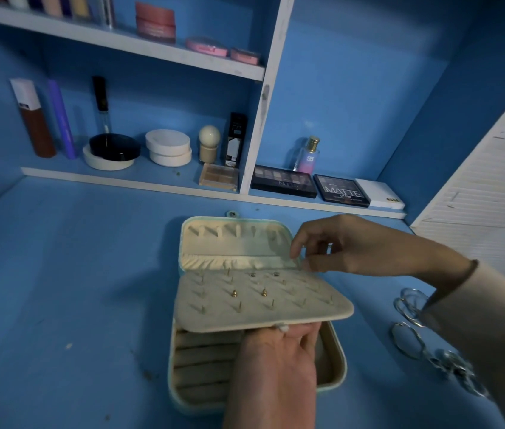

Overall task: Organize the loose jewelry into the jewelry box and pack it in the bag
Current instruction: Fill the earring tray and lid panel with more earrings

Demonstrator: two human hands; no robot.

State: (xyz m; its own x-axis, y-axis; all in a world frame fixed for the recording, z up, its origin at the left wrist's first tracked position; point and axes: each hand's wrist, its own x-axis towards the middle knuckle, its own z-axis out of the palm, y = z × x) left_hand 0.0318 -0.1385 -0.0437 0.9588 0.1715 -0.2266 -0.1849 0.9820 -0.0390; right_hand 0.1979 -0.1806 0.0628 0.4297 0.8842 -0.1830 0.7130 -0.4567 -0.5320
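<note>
Jewelry box (336, 360) open on blue desk (74, 274). Left hand (276, 360), reaching in from below, grips front edge of stud panel (260, 301), holding it raised above box's lower tray. Right hand (338, 246) extends from right, fingers curled at panel's far corner; grasp unclear. Silver hoops (407, 308) on desk beside sleeve (493, 320).

A blue-painted desk surface (59, 274) is seen across the lower frame, backed by blue walls (353, 88). A white-edged upper shelf (152, 54) is fixed at the upper left, bounded by a white upright divider (263, 119). Cosmetics (167, 147) are lined along the lower shelf (105, 176). A white slatted panel (493, 181) is set at the right edge. Everything is dimly lit.
</note>
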